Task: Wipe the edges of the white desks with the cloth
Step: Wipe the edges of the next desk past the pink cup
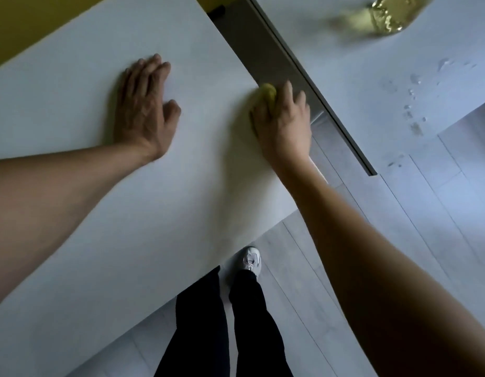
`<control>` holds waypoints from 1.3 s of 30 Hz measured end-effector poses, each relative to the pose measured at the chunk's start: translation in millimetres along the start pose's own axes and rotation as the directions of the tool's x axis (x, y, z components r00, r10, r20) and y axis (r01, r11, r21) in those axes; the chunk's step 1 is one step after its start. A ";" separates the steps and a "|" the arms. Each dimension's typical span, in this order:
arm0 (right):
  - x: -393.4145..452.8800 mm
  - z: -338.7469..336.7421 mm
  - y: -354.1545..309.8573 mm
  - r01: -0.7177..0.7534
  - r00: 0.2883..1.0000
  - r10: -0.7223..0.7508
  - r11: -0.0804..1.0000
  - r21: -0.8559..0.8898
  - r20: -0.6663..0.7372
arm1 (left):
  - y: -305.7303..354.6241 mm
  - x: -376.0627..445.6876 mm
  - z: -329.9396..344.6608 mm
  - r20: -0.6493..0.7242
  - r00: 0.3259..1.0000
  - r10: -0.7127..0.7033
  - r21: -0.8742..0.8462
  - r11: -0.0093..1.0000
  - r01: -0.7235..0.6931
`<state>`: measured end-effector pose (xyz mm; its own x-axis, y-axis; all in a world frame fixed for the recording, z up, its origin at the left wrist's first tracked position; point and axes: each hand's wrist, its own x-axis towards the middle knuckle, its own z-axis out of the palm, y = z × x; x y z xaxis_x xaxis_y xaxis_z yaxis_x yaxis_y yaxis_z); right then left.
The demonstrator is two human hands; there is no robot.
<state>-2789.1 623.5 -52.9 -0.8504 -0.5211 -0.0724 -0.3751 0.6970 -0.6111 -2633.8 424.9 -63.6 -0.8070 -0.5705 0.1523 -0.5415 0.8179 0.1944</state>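
Edge-wiping in progress: right hand (283, 123) grips the yellow cloth (268, 91) against the near desk's (100, 213) right edge (beside the gap). Left hand (143, 110) lies flat, fingers straight, bracing. Next, probably, drawing the cloth along the edge under steady pressure.

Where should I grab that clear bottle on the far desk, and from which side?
Probably around the bottle's clear body, coming from its near side across the wet desk. The bottle is blurred and cut off by the frame, so its neck and exact pose can't be judged.

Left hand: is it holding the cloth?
No, the left hand rests flat and empty on the desk; the right hand grips the yellow cloth at the desk's edge.
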 end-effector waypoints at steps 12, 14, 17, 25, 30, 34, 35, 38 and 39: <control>-63.1 -30.1 36.4 -0.120 0.992 0.115 0.987 -0.110 -0.057 | -3.3 -0.5 1.8 0.010 1.000 0.008 0.008 1.000 -0.008; -41.8 -18.8 17.4 -0.097 0.994 0.091 0.987 -0.131 -0.056 | -4.2 -1.9 1.7 0.015 1.000 0.006 0.004 1.000 -0.006; -14.6 -7.3 -4.4 -0.088 0.996 0.083 0.988 -0.127 -0.042 | -4.1 -1.2 2.1 -0.002 1.000 0.009 -0.018 1.000 -0.009; -70.9 -16.3 22.1 -0.351 0.919 0.309 0.925 -0.147 -0.246 | -5.2 -3.8 3.5 -0.015 1.000 0.012 -0.032 0.999 -0.012; -103.9 -17.8 30.4 -0.589 0.713 0.583 0.799 0.117 -0.389 | -7.2 -6.5 2.6 0.011 0.996 0.083 -0.085 0.993 -0.082; -97.5 -7.3 16.3 -0.636 0.585 0.685 0.720 0.278 -0.435 | -2.0 -73.5 -15.2 0.140 0.864 0.484 -0.187 0.870 -0.457; -96.0 -7.2 15.2 -0.647 0.570 0.696 0.708 0.283 -0.437 | -2.2 -104.3 -21.0 0.166 0.799 0.578 -0.217 0.812 -0.543; -96.7 -10.1 16.2 -0.661 0.573 0.699 0.703 0.262 -0.427 | -20.8 -182.3 -39.4 0.214 0.706 0.675 -0.233 0.737 -0.634; -98.0 -10.1 16.3 -0.660 0.580 0.694 0.707 0.253 -0.427 | -32.0 -198.3 -44.2 0.223 0.707 0.671 -0.219 0.741 -0.635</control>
<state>-2715.6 690.9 -47.8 -0.9109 0.3917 -0.1298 0.3895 0.7121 -0.5841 -2446.1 508.7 -57.1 -0.9865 0.1625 0.0219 0.1626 0.9520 0.2594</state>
